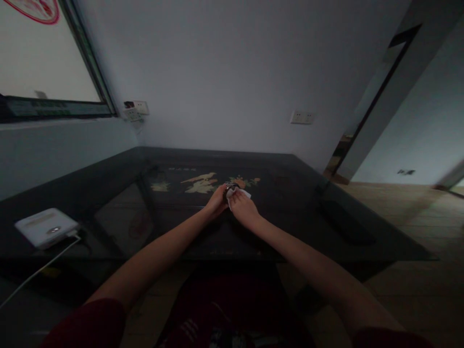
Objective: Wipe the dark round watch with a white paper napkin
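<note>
The left grip [217, 200] is closed around a small dark object [226, 190], the right grip [243, 208] holding a white cloth [245, 193] against it, over the dark counter [290, 227]; if the cloth drags or the left grip loosens, the object could slip and drop

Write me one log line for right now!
left hand: holds small dark item | right hand: holds white cloth against it | place: over black table

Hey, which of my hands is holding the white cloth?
Your right hand has the white cloth, held against a small dark item; your left hand grips that item from its other side.
</note>
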### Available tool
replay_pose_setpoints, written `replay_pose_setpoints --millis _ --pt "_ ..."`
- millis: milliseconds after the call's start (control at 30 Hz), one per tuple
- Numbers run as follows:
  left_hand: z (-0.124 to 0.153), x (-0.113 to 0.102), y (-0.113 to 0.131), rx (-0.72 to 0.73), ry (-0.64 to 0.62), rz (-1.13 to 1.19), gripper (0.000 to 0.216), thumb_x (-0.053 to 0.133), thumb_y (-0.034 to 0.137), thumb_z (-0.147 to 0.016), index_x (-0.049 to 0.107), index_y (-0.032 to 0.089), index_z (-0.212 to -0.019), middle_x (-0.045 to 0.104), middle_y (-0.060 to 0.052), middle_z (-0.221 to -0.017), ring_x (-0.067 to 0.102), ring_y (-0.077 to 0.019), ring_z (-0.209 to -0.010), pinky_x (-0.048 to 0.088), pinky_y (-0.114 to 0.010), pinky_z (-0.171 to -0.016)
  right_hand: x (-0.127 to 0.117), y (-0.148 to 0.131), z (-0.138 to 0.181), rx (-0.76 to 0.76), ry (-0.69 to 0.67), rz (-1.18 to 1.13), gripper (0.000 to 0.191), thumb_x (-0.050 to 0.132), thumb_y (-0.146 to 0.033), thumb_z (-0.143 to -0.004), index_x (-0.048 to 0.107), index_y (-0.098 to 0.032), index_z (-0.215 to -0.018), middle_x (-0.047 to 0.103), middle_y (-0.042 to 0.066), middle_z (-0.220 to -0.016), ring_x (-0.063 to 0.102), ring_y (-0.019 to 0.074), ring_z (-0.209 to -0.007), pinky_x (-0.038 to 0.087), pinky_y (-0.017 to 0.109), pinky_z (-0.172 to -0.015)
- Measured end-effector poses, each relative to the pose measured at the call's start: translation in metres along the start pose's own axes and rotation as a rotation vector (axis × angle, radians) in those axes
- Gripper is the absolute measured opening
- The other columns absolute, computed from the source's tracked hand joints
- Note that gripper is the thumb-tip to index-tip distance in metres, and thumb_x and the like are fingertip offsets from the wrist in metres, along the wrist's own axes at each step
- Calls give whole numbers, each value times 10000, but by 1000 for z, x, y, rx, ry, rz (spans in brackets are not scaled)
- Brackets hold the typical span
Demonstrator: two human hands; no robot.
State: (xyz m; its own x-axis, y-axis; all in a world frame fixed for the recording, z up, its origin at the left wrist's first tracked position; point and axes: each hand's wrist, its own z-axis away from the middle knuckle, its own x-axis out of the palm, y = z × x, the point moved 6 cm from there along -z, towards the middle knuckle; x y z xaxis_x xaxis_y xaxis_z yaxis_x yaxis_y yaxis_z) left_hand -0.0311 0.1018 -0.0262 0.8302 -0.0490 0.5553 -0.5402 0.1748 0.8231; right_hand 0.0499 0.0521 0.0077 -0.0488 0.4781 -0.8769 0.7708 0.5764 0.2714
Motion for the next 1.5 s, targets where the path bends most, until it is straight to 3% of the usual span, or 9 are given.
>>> replay_pose_setpoints --millis 233,400,500,633,833,933,1033,1267,1500 --pt "-11 -5 -4 36 -30 -56 223 545 389 -885 629 183 -907 661 1 -751 595 -103 -614 464 -202 -589 2 -6 0 126 -8 45 403 386 -59 -909 537 96 -1249 573 308 -1291 558 282 -1245 351 392 -1130" --pt "-5 -1 -3 36 -42 -62 244 507 377 -908 638 172 -892 667 -14 -755 604 -110 -628 479 -208 -604 -12 -7 -1 88 -80 -67 334 372 -67 -908 628 -60 -1121 706 195 -1079 657 243 -1010 483 350 -936" --pt "3 2 1 6 -32 -66 246 505 377 -910 647 176 -907 682 -27 -800 620 -124 -662 489 -219 -608 -16 1 2 182 -113 -203 325 370 -87 -903 640 -148 -1074 720 143 -1053 671 224 -941 507 302 -808" --pt "9 4 3 -27 -39 -69 255 521 398 -909 650 179 -919 683 -37 -828 630 -135 -699 496 -225 -631 -9 16 3 316 -66 -564 278 419 -124 -872 662 -172 -998 736 97 -968 679 222 -882 494 298 -793" --pt "6 9 1 -15 -80 22 294 504 436 -929 630 192 -1036 691 -50 -899 649 -139 -781 523 -240 -699 16 32 -3 542 209 -1411 245 510 -207 -808 668 -111 -970 722 64 -880 653 194 -808 501 301 -791" --pt "5 12 1 4 -101 76 318 514 455 -922 638 191 -1048 698 -60 -934 659 -142 -808 524 -229 -714 19 33 -3 563 300 -1519 271 513 -224 -807 666 -122 -1006 720 54 -881 643 190 -831 497 307 -824" --pt "5 11 -1 -17 -115 74 329 507 459 -925 646 178 -1024 700 -63 -914 661 -142 -783 520 -227 -690 11 29 -3 439 217 -1319 232 494 -227 -832 666 -119 -944 713 50 -846 632 189 -811 493 288 -779" --pt "3 9 -3 -8 -134 47 316 480 430 -943 640 171 -1029 706 -66 -918 671 -157 -817 525 -261 -752 -12 12 2 130 -134 -401 274 432 -96 -865 630 -151 -1047 715 124 -1046 668 220 -905 477 288 -790" --pt "-4 10 -5 -1 -133 35 298 483 384 -948 657 143 -938 706 -59 -857 666 -142 -804 500 -230 -798 -9 -7 -1 118 -103 18 341 384 -63 -897 608 2 -1146 692 241 -1080 658 274 -1001 471 384 -948"
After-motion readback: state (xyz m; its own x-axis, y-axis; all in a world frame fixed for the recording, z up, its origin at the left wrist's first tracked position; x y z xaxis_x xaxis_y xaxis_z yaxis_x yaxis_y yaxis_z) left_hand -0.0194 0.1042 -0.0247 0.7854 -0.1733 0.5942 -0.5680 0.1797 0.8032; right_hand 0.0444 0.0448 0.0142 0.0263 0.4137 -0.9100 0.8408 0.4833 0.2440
